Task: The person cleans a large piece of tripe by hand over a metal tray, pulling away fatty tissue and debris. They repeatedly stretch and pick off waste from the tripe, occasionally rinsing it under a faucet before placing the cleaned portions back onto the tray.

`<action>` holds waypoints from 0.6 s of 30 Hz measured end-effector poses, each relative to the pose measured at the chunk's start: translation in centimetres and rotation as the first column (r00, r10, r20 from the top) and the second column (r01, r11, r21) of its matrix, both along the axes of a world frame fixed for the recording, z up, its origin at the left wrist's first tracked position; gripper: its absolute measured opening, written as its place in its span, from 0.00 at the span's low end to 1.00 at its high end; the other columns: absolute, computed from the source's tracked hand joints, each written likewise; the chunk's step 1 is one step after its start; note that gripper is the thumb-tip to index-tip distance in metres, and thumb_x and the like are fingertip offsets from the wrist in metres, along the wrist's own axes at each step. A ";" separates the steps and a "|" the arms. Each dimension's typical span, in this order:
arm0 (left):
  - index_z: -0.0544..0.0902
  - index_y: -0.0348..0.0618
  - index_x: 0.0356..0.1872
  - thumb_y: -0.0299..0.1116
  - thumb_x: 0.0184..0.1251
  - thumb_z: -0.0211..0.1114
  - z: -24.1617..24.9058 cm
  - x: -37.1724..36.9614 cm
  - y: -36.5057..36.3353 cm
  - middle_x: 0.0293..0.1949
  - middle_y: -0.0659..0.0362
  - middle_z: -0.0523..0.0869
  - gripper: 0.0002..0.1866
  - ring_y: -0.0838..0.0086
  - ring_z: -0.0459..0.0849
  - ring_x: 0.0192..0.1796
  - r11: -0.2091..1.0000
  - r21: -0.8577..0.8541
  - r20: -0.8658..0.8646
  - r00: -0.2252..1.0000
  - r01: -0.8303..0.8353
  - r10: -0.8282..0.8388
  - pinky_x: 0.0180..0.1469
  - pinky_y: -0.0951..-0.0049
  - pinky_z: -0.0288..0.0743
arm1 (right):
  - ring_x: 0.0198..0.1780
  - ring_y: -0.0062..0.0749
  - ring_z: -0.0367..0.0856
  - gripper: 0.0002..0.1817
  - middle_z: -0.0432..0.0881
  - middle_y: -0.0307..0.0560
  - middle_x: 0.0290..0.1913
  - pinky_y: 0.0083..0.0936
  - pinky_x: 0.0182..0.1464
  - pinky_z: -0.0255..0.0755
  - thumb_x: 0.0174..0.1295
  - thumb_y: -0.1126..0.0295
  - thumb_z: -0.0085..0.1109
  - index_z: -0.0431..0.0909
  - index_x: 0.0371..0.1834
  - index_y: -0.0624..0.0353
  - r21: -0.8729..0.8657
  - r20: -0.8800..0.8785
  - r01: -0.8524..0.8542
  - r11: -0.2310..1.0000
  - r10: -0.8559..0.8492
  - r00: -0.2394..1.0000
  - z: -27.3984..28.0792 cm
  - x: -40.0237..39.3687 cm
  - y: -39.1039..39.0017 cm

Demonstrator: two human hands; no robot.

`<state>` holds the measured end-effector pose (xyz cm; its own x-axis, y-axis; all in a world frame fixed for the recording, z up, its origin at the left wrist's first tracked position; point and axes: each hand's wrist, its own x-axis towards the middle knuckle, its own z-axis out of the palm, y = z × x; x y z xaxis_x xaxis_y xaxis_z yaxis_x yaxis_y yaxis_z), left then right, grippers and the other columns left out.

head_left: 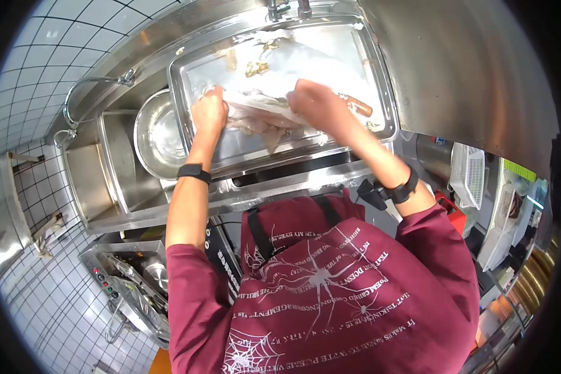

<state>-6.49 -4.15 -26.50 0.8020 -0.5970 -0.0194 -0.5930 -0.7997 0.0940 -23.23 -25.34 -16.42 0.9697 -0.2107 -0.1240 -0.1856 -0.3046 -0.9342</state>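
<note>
A pale, wet piece of what looks like meat or fish [265, 118] lies across a large metal tray [389, 103] over the sink. My left hand [210, 114] is closed at its left end, fingers curled around the edge. At the right end, my right hand [311, 103] is closed and slightly blurred; its fingertips and the material in them are partly hidden. A knife with a brown handle [357, 106] rests in the tray just right of my right hand. Small brownish scraps [256, 68] lie further back in the tray.
A round metal bowl [162, 134] stands left of the tray, beside empty-looking sink basins [93, 181]. A faucet [304, 9] is behind the tray, another tap [81, 87] at the left. White baskets [467, 174] stand at the right.
</note>
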 end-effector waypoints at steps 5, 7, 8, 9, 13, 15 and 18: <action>0.82 0.44 0.35 0.31 0.56 0.56 0.8 2.1 0.5 0.30 0.48 0.86 0.09 0.51 0.86 0.34 0.992 0.100 0.029 0.997 0.072 -0.075 0.37 0.52 0.78 | 0.37 0.52 0.83 0.14 0.82 0.62 0.32 0.42 0.39 0.78 0.61 0.63 0.57 0.75 0.41 0.65 -0.593 -0.113 -0.153 0.791 0.107 0.988 -5.8 -1.3 4.0; 0.83 0.42 0.34 0.29 0.55 0.57 1.1 2.3 0.9 0.30 0.47 0.86 0.08 0.54 0.87 0.33 0.977 0.197 0.008 0.996 0.084 -0.088 0.37 0.55 0.79 | 0.34 0.50 0.84 0.13 0.82 0.59 0.29 0.41 0.36 0.78 0.60 0.64 0.56 0.77 0.39 0.65 -0.604 -0.226 -0.292 0.742 0.192 0.955 -6.4 -0.1 4.3; 0.83 0.42 0.34 0.29 0.55 0.57 1.1 2.5 1.3 0.30 0.47 0.86 0.08 0.54 0.87 0.33 0.974 0.208 0.010 0.995 0.091 -0.095 0.37 0.55 0.79 | 0.32 0.48 0.84 0.13 0.83 0.56 0.27 0.40 0.34 0.77 0.60 0.64 0.56 0.79 0.37 0.65 -0.604 -0.343 -0.432 0.670 0.272 0.899 -6.6 0.3 4.5; 0.83 0.42 0.33 0.29 0.55 0.57 0.7 2.8 1.9 0.30 0.47 0.86 0.08 0.54 0.87 0.33 0.975 0.209 0.011 0.996 0.080 -0.084 0.37 0.55 0.79 | 0.32 0.48 0.84 0.13 0.83 0.56 0.27 0.40 0.34 0.77 0.60 0.64 0.56 0.79 0.37 0.65 -0.599 -0.337 -0.425 0.678 0.268 0.903 -6.3 0.2 4.7; 0.82 0.42 0.33 0.29 0.55 0.57 0.4 2.8 2.8 0.29 0.48 0.86 0.08 0.55 0.87 0.33 0.971 0.225 0.017 0.996 0.077 -0.084 0.36 0.56 0.79 | 0.27 0.50 0.83 0.08 0.81 0.54 0.22 0.44 0.30 0.76 0.58 0.70 0.54 0.79 0.32 0.63 -0.547 -0.199 -0.366 0.753 0.307 0.930 -3.0 -0.8 4.9; 0.82 0.43 0.34 0.29 0.55 0.57 -0.1 2.8 2.9 0.29 0.48 0.86 0.08 0.55 0.87 0.33 0.970 0.230 0.005 0.996 0.080 -0.084 0.37 0.56 0.79 | 0.26 0.52 0.82 0.07 0.80 0.56 0.21 0.45 0.29 0.75 0.58 0.70 0.52 0.77 0.30 0.63 -0.499 -0.219 -0.379 0.779 0.311 0.925 -2.5 -1.4 4.5; 0.82 0.43 0.34 0.29 0.54 0.57 -1.1 2.8 3.0 0.29 0.48 0.86 0.08 0.55 0.87 0.34 0.976 0.192 0.000 0.995 0.101 -0.102 0.39 0.56 0.79 | 0.26 0.53 0.81 0.07 0.80 0.56 0.21 0.47 0.28 0.72 0.59 0.70 0.52 0.76 0.29 0.62 -0.469 -0.221 -0.386 0.795 0.317 0.922 -2.4 -2.8 3.6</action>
